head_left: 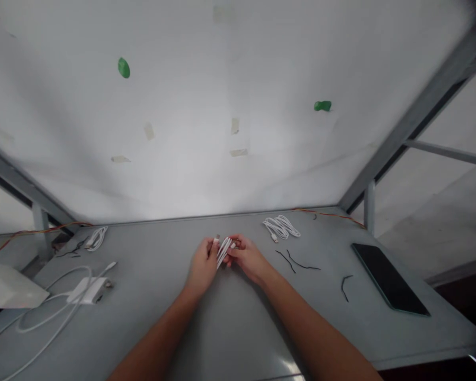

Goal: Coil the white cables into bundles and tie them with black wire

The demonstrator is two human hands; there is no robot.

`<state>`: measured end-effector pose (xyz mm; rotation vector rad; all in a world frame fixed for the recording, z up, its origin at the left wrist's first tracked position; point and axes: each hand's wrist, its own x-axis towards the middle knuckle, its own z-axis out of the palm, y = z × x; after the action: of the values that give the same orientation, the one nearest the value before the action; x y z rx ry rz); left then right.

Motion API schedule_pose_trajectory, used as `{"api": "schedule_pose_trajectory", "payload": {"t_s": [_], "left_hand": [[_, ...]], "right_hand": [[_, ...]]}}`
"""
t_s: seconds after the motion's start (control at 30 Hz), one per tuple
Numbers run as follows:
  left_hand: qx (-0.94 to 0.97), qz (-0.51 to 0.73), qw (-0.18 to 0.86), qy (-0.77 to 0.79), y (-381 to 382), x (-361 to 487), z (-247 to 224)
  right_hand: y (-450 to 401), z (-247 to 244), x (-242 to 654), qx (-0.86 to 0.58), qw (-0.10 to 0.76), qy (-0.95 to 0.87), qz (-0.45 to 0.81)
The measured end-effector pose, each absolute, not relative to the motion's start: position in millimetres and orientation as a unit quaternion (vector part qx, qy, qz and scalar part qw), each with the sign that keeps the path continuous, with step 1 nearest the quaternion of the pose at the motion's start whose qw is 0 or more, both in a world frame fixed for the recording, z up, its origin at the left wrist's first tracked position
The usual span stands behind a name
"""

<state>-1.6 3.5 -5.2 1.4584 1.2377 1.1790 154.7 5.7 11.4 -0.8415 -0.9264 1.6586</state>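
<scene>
Near the middle of the grey worktop [154,323], the head view shows the left hand [201,268] and right hand [248,259] meeting around a short bundle of white cable [224,252]. Both hands are narrowly closed and holding it from either side. The strands run slantwise between them in a tight, nearly parallel group, probably gripped close so they do not spring apart. A small plug [216,239] stands up at the left hand's fingertips, though its type is too small to tell. The forearms [158,344] come in from the near edge, with open worktop on both sides leaving room to move.

Beyond the right hand, a coiled white cable [280,227] lies near the far edge, with short black wires [291,262] just nearer. Further right, a dark tablet [388,278] lies at an angle near the right edge, perhaps set there away from the loose cords. On the left, a second white coil [97,239] sits toward the far corner. A white power adapter [89,290] trails long cable loops [51,301] toward the near left edge, beside a white block [7,286]. An orange-red wire [329,214] runs along the far edge, and the white wall [238,74] behind it carries green putty [123,67] and masking tape [149,131].
</scene>
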Motion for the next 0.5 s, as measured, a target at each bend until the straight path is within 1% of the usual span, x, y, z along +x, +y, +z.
{"api": "schedule_pose_trajectory", "payload": {"t_s": [0.07,0.17,0.27,0.37,0.5], "left_hand": [[0.549,0.487,0.451,0.508,3.4,-1.9,-1.7],[0.534,0.473,0.465,0.525,0.6,-2.1,4.1],[0.577,0.463,0.414,0.53,-2.1,-2.5,10.0],[0.625,0.467,0.369,0.505,-3.1,-1.8,13.8],[0.649,0.469,0.347,0.488,-4.6,0.8,12.7]], "right_hand": [[6.5,12.1,155.2,-0.346,0.511,-0.376,0.691],[7.7,12.5,154.4,-0.345,0.497,-0.355,0.712],[7.1,11.9,148.8,-0.367,0.489,-0.348,0.711],[4.4,8.3,142.6,-0.394,0.509,-0.37,0.67],[3.9,-3.0,142.5,-0.439,0.525,-0.417,0.598]]}}
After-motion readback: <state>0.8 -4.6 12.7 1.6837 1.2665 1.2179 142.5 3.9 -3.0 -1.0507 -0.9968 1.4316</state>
